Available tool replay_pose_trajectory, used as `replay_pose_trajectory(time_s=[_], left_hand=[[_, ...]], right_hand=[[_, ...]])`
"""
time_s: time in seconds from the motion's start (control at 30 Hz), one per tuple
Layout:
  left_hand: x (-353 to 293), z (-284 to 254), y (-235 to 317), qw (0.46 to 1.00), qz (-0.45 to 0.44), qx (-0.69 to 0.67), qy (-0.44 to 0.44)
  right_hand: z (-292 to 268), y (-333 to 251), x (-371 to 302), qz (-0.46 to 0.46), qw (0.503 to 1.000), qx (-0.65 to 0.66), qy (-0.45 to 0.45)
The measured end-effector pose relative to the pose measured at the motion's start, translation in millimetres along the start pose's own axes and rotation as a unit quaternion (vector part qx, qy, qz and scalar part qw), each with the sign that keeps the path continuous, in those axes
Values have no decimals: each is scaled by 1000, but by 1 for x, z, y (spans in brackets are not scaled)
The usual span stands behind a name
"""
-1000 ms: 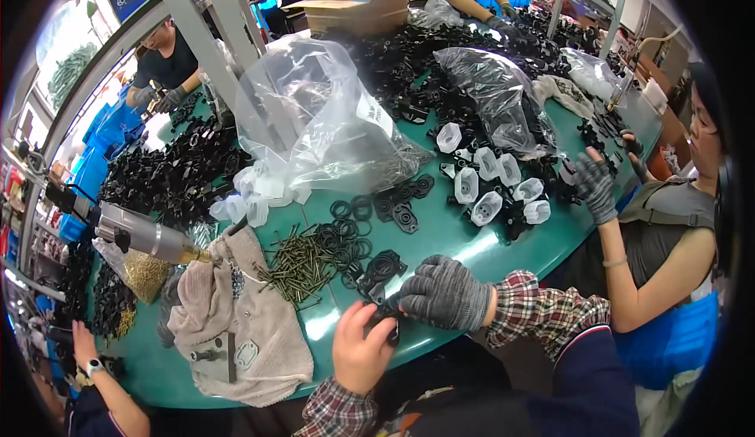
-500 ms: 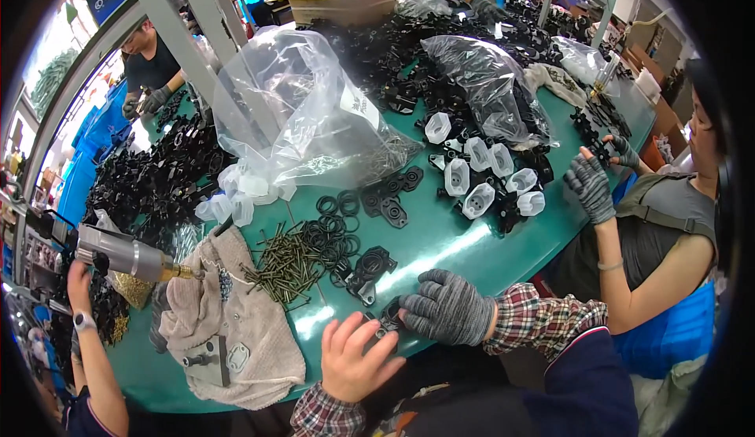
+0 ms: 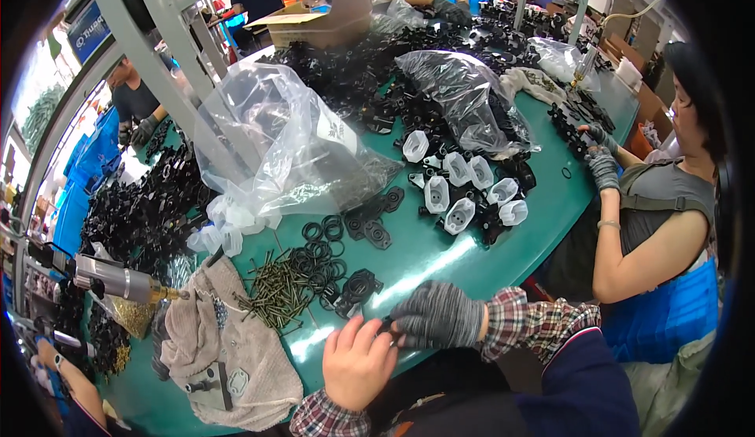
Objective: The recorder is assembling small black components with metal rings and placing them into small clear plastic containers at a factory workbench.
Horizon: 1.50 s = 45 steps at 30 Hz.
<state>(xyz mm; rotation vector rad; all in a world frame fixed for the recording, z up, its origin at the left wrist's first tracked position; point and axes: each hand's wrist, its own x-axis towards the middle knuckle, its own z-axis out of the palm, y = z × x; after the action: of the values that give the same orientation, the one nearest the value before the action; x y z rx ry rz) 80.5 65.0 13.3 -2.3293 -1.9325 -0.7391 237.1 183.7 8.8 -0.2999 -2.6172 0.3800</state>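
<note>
My bare left hand [image 3: 360, 362] and my gloved right hand [image 3: 440, 315] meet at the table's near edge. Between their fingertips is a small black plastic part [image 3: 384, 325], mostly hidden by the fingers. The fingers of both hands are closed about it. Just beyond them lie a few black plastic fittings [image 3: 358, 289] and a cluster of black rubber rings [image 3: 316, 268]. A heap of long brass-coloured screws [image 3: 274, 291] sits left of the rings.
A beige cloth [image 3: 263, 374] carries a metal block fixture [image 3: 208, 387]; a power screwdriver [image 3: 122, 280] hangs beside it. Beyond stand a clear plastic bag [image 3: 291, 150], white plastic cups [image 3: 436, 195] and heaps of black parts [image 3: 149, 193]. Co-workers sit right, left and across the table.
My left fingers, spread before, have drawn together against the black part. My right hand has shifted slightly left. The co-worker's watch-wearing arm at lower left has dropped away from the screwdriver.
</note>
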Motion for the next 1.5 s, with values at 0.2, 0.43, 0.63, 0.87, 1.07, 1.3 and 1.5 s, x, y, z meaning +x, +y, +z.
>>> replay_pose_trajectory(time_s=[0.2, 0.43, 0.63, 0.87, 1.07, 1.3, 1.5], left_hand=[[1, -31, -3, 999, 22, 42, 11], [-64, -126, -98, 957, -148, 232, 93], [-139, -184, -121, 920, -235, 294, 108], [-126, -148, -120, 956, -169, 239, -15], [-128, -125, -74, 951, -152, 270, 7], [-120, -107, -41, 937, -311, -96, 128], [-14, -97, 27, 658, -362, -653, -102]], right_hand=[[-14, 34, 82, 332, 922, -145, -137], [-1, 37, 92, 351, 932, -12, -88], [3, 10, 70, 260, 948, 149, 103], [-28, -21, 38, 178, 969, 150, 79], [-33, -5, -1, 288, 939, 166, 89], [-41, -12, -16, 199, 933, 229, 195], [-58, -56, 10, 40, 941, 227, 248]])
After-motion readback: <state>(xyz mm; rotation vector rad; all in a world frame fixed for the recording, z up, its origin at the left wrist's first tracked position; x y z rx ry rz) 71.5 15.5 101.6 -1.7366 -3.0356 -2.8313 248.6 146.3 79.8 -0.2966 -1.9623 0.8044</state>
